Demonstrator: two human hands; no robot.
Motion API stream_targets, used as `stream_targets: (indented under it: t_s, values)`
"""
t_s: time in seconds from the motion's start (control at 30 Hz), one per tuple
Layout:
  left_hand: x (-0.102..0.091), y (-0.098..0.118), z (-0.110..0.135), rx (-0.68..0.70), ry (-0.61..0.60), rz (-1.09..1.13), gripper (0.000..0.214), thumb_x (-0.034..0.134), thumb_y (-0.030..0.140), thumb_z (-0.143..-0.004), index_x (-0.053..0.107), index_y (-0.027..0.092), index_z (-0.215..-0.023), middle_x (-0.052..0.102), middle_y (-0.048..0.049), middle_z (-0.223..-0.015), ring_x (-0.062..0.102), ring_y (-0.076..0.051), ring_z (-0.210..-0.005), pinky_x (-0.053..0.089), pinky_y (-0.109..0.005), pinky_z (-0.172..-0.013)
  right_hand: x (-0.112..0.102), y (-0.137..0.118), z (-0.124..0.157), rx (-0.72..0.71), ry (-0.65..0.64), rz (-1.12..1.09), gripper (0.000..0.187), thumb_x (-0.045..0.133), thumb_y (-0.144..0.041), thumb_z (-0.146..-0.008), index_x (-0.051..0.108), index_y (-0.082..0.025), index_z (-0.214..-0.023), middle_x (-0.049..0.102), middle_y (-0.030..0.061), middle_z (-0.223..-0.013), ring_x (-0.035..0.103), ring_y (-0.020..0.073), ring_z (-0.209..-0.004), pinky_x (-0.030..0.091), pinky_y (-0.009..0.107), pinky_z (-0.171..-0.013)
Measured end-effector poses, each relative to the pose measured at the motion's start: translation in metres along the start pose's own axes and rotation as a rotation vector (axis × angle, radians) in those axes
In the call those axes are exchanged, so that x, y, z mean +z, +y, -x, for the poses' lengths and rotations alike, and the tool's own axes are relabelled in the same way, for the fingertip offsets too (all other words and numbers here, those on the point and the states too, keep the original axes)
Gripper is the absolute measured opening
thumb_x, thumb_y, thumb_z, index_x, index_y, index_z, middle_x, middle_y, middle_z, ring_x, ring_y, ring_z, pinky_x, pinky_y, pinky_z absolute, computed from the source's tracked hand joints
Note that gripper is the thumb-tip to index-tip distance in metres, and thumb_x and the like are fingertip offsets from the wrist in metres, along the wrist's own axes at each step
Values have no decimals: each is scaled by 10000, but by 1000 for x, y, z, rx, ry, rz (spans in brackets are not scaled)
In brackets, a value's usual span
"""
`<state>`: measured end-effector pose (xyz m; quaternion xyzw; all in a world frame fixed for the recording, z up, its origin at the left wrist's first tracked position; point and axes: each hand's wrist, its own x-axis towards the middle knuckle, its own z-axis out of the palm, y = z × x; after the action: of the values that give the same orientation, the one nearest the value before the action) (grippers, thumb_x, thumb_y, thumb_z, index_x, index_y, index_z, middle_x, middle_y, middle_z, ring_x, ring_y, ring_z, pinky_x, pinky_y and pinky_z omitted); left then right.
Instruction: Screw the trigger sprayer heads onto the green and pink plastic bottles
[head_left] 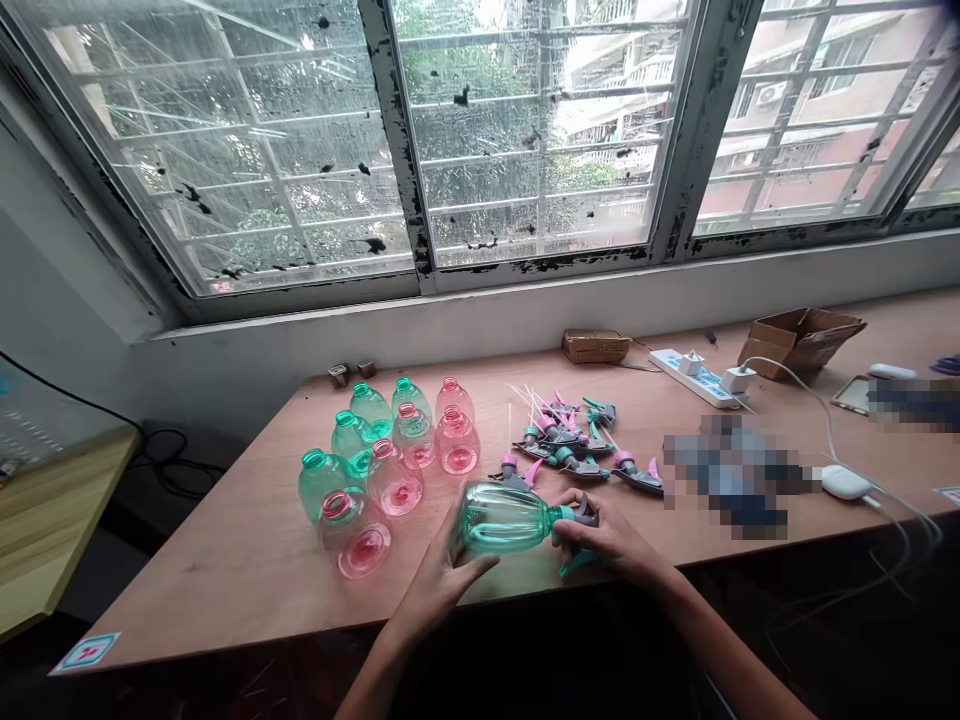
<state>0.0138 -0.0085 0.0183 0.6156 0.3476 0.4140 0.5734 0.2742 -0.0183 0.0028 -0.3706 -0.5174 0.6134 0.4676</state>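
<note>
Left hand (439, 580) cups the base of a green bottle (506, 515), fingers spread around it. Right hand (611, 540) is clamped on the spray head (581, 515) sitting at the bottle's neck. The bottle lies on its side near the front edge of the table (225, 560). Just left of it are open green and pink bottles (375, 460). Behind it is a pile of loose spray heads (570, 440). Further back right are a power strip (690, 375) and a cardboard box (799, 340). The corner sticker (86, 650) has print too small to read.
</note>
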Motion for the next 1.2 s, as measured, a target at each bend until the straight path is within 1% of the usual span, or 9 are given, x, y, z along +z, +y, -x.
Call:
stream_targets:
  t_s: [0.1,0.27,0.43,0.6,0.73,0.8,0.97,1.13,1.2]
  values:
    - [-1,-1,0,-3,9,-6,1013,827,314,-757,204,275,-1556,359,-94,-1580,315,-333,-1455,240,-491,-1216,0,1,0,3,-5,-5,357,791,-407,-796,566,-172,-943,720,-2,-657,655,164,-568,519,283,-579]
    - [0,2,0,-4,3,-35,836,785,300,-812,340,235,-1517,477,-110,-1504,415,-346,-1398,257,-502,-1208,-1,1,-1,-7,7,-22,372,794,-408,-793,558,-175,-962,714,-10,-673,647,152,-568,522,279,-583]
    - [1,1,1,16,15,-29,987,823,346,-764,227,293,-1549,365,-77,-1579,321,-327,-1454,249,-476,-1216,0,1,-2,-16,7,-31,382,801,-406,-787,570,-169,-978,706,-12,-685,637,143,-570,519,269,-574]
    - [-3,0,1,-7,-9,-54,811,747,378,-840,330,242,-1523,480,-100,-1507,388,-357,-1414,288,-513,-1194,-1,5,-3,-18,3,-22,395,812,-396,-779,579,-165,-999,702,-12,-668,633,147,-573,516,273,-574]
    - [-7,-8,0,28,-4,-52,935,777,339,-815,205,308,-1555,388,-72,-1567,315,-322,-1458,210,-493,-1224,-4,11,-5,-26,12,-31,358,784,-395,-813,568,-175,-996,709,-7,-683,646,154,-584,508,277,-585]
    - [-7,-9,1,24,-11,-42,967,784,349,-811,176,302,-1561,375,-86,-1573,310,-325,-1460,193,-502,-1227,-5,13,-5,-25,7,-36,361,786,-393,-812,564,-179,-1000,715,-2,-705,653,157,-584,504,278,-582]
    - [-3,-1,1,16,-37,-40,799,737,348,-858,312,255,-1529,519,-100,-1475,369,-338,-1428,268,-512,-1204,-6,15,-5,-24,-8,-35,356,787,-384,-815,568,-177,-1004,718,1,-719,657,156,-589,501,276,-591]
    - [-2,-2,3,27,-19,-76,909,807,329,-787,291,280,-1534,501,-83,-1489,358,-333,-1434,230,-509,-1220,-6,15,-6,-21,-1,-38,362,782,-395,-816,567,-174,-1004,722,8,-727,657,158,-589,486,273,-592]
    - [-2,0,3,22,-17,-89,884,794,358,-798,307,262,-1530,511,-91,-1480,337,-339,-1444,226,-512,-1219,-5,14,-5,-15,0,-39,369,787,-401,-808,566,-176,-999,722,10,-729,657,164,-590,486,278,-593]
